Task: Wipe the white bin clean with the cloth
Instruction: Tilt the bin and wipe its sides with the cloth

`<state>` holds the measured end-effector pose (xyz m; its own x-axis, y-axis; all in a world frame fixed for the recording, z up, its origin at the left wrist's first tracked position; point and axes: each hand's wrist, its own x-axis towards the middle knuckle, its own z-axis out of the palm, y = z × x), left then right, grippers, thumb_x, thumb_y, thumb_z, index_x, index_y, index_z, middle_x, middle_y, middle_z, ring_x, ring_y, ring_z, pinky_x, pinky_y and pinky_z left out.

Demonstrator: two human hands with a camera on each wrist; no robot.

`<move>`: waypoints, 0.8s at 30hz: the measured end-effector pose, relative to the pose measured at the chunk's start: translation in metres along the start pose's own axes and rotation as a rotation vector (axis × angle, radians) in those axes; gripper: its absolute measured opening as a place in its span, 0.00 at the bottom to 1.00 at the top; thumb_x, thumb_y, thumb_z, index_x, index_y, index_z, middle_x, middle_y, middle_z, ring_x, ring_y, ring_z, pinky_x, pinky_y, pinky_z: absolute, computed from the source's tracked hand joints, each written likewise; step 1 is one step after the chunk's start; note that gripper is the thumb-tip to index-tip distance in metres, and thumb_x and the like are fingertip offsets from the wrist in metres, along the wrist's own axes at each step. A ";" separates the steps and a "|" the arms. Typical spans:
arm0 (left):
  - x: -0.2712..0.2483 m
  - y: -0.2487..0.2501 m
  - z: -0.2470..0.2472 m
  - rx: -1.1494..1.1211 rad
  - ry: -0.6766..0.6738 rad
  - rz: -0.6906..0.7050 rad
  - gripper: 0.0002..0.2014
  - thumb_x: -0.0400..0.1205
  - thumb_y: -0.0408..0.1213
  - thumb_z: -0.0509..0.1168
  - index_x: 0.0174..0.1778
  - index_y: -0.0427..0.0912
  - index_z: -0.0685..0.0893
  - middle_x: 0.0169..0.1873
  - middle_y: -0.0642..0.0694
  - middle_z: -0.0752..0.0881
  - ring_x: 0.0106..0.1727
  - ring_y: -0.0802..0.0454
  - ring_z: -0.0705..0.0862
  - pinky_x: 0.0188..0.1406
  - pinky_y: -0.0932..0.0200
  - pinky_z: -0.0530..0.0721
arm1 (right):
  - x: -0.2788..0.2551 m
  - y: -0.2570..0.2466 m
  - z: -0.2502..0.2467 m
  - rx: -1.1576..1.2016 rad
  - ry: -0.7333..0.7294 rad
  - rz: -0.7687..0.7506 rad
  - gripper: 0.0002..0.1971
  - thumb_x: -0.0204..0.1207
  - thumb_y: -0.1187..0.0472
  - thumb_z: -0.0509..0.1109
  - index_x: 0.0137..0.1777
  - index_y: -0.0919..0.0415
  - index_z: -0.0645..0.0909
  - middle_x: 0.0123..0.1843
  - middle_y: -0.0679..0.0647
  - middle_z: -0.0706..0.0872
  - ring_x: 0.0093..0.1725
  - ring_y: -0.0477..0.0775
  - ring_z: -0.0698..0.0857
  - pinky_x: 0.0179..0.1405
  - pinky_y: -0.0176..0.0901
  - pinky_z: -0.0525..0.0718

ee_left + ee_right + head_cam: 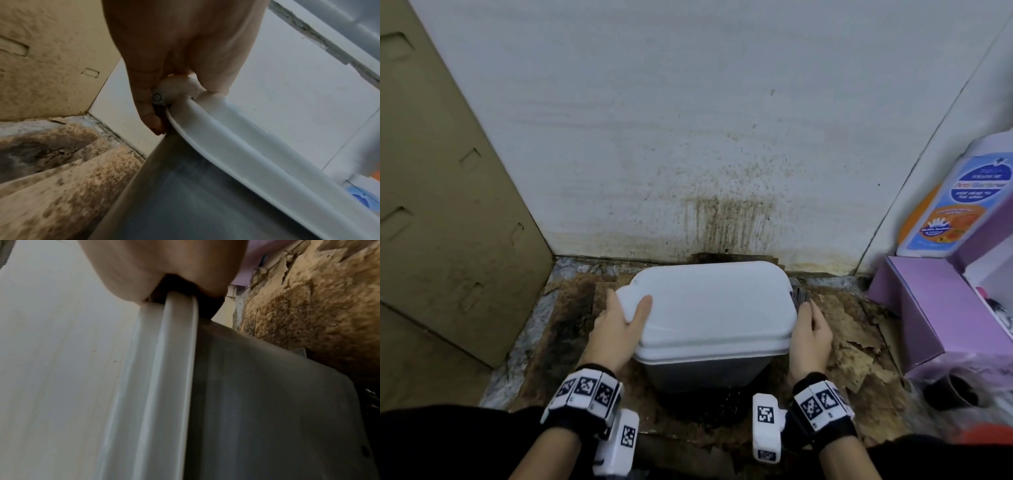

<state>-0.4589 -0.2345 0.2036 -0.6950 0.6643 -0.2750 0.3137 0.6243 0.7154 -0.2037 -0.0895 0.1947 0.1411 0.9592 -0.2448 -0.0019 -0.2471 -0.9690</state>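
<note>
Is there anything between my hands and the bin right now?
Only the cloth: it sits between the right hand and the right edge of the bin. The left hand grips the bin's left edge directly, thumb on the lid.

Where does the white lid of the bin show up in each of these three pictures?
Head: the white lid sits centre, lower half, a hand on each end.
Left wrist: its edge runs from the fingers down to bottom right.
Right wrist: its rim runs down the middle.
Shared landmark: the grey bin body under the lid.
</note>
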 end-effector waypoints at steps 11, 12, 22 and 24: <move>0.020 0.000 -0.002 0.016 -0.105 0.019 0.56 0.65 0.87 0.50 0.85 0.56 0.58 0.71 0.40 0.82 0.69 0.36 0.81 0.67 0.35 0.81 | -0.018 0.018 -0.009 0.010 0.028 0.017 0.22 0.88 0.52 0.59 0.81 0.53 0.73 0.75 0.45 0.77 0.74 0.47 0.75 0.75 0.44 0.71; 0.021 -0.001 -0.001 0.029 -0.099 0.009 0.56 0.66 0.86 0.49 0.85 0.54 0.57 0.72 0.39 0.81 0.69 0.36 0.81 0.68 0.35 0.81 | -0.015 0.018 -0.009 0.021 0.013 0.030 0.22 0.88 0.52 0.59 0.81 0.53 0.73 0.77 0.46 0.77 0.76 0.49 0.75 0.77 0.48 0.72; -0.016 0.046 0.019 0.413 0.244 0.272 0.31 0.91 0.50 0.53 0.89 0.43 0.55 0.86 0.41 0.63 0.87 0.41 0.58 0.84 0.40 0.58 | -0.036 -0.003 0.001 0.000 -0.042 -0.101 0.21 0.88 0.53 0.60 0.80 0.54 0.74 0.72 0.44 0.79 0.68 0.40 0.73 0.70 0.38 0.70; -0.022 0.063 0.030 0.347 0.161 0.400 0.31 0.91 0.52 0.54 0.89 0.45 0.57 0.87 0.44 0.61 0.88 0.46 0.55 0.87 0.46 0.53 | -0.048 -0.008 0.012 -0.020 -0.074 -0.142 0.21 0.88 0.53 0.60 0.79 0.54 0.74 0.73 0.45 0.80 0.68 0.40 0.74 0.69 0.36 0.71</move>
<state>-0.4046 -0.1969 0.2354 -0.5596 0.8232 0.0959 0.7494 0.4532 0.4827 -0.2223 -0.1317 0.2142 0.0658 0.9920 -0.1075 0.0323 -0.1098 -0.9934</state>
